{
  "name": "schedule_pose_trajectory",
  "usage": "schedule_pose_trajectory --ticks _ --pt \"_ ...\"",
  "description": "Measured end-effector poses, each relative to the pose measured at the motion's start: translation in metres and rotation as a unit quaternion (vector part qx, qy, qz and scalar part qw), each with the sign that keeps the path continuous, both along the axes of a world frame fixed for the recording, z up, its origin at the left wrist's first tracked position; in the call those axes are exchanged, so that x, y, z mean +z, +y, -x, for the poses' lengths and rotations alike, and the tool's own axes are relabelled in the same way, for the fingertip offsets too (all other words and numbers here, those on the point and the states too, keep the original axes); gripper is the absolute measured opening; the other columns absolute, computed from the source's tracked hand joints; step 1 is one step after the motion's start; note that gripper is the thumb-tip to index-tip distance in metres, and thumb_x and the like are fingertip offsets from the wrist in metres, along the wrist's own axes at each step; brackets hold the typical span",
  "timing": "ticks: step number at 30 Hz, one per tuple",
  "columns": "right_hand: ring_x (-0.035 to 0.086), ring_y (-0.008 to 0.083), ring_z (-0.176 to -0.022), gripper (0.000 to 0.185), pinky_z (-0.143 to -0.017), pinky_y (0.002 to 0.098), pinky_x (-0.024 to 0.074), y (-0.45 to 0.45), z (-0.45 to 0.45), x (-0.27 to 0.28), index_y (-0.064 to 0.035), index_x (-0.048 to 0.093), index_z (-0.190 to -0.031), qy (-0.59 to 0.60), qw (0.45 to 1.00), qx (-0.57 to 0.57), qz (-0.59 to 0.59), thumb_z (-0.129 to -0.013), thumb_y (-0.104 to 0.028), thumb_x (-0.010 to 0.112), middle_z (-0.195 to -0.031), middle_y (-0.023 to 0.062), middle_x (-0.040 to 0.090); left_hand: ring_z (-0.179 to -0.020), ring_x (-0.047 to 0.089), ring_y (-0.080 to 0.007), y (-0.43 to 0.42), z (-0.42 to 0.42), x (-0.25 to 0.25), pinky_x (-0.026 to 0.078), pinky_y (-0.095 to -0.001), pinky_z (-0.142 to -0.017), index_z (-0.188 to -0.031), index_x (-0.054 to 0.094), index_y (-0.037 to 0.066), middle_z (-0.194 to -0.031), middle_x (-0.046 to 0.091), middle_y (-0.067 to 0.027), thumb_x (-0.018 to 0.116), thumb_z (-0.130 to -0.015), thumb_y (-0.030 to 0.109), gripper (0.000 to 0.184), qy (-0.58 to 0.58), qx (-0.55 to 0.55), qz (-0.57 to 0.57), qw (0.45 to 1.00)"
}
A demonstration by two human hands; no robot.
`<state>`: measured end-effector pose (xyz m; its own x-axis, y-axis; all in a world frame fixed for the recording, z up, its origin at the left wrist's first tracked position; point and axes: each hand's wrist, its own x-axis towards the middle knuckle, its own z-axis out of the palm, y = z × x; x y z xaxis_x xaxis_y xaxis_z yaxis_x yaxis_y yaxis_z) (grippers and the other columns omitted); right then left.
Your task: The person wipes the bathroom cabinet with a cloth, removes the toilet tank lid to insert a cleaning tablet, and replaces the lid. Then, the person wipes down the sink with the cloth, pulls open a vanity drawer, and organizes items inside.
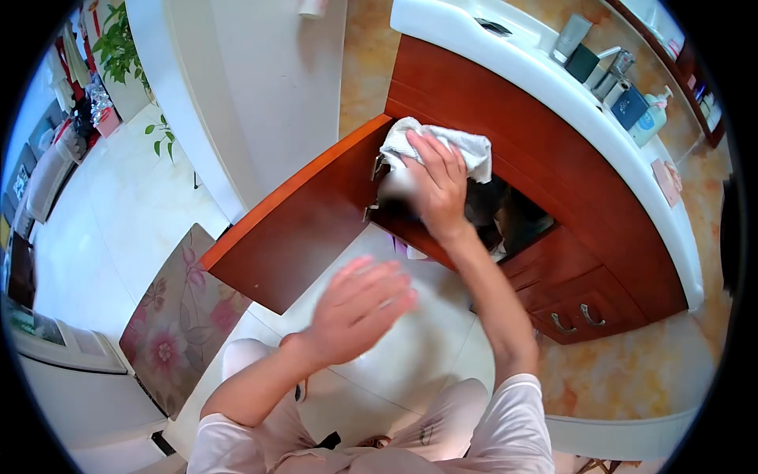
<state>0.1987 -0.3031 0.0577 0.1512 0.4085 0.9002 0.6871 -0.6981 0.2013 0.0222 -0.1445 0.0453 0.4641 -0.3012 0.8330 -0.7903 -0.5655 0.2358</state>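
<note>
My right hand (pixel 437 183) presses a white cloth (pixel 470 150) with its fingers laid over it. The cloth sits at the upper hinged corner of an open reddish-brown cabinet door (pixel 304 213), against the vanity cabinet front (pixel 505 118). Below that hand, the dark cabinet opening shows items I cannot make out. Part of the palm side is smeared by a dark blur. My left hand (pixel 359 308) hovers over the floor in front of the door, its fingers stretched out and slightly blurred, holding nothing.
A white countertop (pixel 545 79) holds a faucet (pixel 616 75), a pump bottle (pixel 651 118) and several small containers. Lower down is a closed cabinet door with two metal handles (pixel 580 317). A floral mat (pixel 178 324) lies at left, and a white wall (pixel 260 87) stands behind the open door.
</note>
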Motion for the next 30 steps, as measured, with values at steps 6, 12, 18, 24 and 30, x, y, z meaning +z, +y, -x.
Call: schedule_pose_trajectory --ticks 6,12,18,24,30 --pt "0.050 0.0365 -0.119 0.044 -0.103 0.0405 0.0374 0.064 0.000 -0.033 0.0014 0.057 -0.118 0.249 0.925 0.160 -0.237 -0.074 0.005 0.056 -0.134 0.0184 0.048 -0.120 0.051 -0.0391 0.075 0.000 0.036 0.037 -0.0463 -0.104 -0.113 0.059 -0.002 -0.121 0.059 -0.0187 0.055 -0.085 -0.008 0.029 -0.109 0.279 0.070 0.951" --pt "0.051 0.0344 -0.120 0.037 -0.102 0.0364 0.0390 0.090 -0.003 -0.032 0.0040 0.055 -0.120 0.219 0.883 0.129 -0.395 -0.083 0.002 0.053 -0.134 0.0203 0.048 -0.122 0.050 -0.0339 0.103 0.007 0.012 0.037 -0.0438 -0.106 -0.122 0.052 -0.003 -0.127 0.054 -0.0207 0.045 -0.097 0.011 0.029 -0.103 0.183 0.234 0.949" --pt "0.047 0.0348 -0.124 0.044 -0.106 0.0378 0.0347 0.083 -0.011 -0.046 0.0074 0.051 -0.124 0.284 0.848 0.164 -0.417 -0.081 0.000 0.051 -0.135 0.0199 0.046 -0.117 0.054 -0.0294 0.107 -0.005 0.007 0.038 -0.0411 -0.105 -0.123 0.049 -0.005 -0.125 0.057 -0.0216 0.022 -0.104 0.041 0.057 0.077 0.089 0.355 0.928" --pt "0.049 0.0359 -0.123 0.037 -0.104 0.0461 0.0376 0.143 0.076 -0.045 -0.0003 0.060 -0.118 0.193 0.872 0.268 -0.361 -0.081 -0.002 0.054 -0.128 0.0198 0.055 -0.112 0.057 -0.0279 0.104 -0.001 0.012 0.041 -0.0383 -0.101 -0.123 0.050 -0.004 -0.118 0.060 -0.0233 0.021 -0.103 0.046 0.061 0.157 0.077 0.436 0.883" --pt "0.049 0.0285 -0.125 0.014 -0.102 0.0454 0.0389 0.175 0.149 -0.085 -0.0083 0.064 -0.098 0.168 0.919 0.295 -0.200 -0.084 -0.010 0.059 -0.133 0.0085 0.054 -0.111 0.058 -0.0303 0.105 0.002 0.009 0.041 -0.0394 -0.101 -0.116 0.055 -0.004 -0.116 0.061 -0.0250 0.023 -0.104 0.040 0.056 0.136 0.093 0.438 0.884"
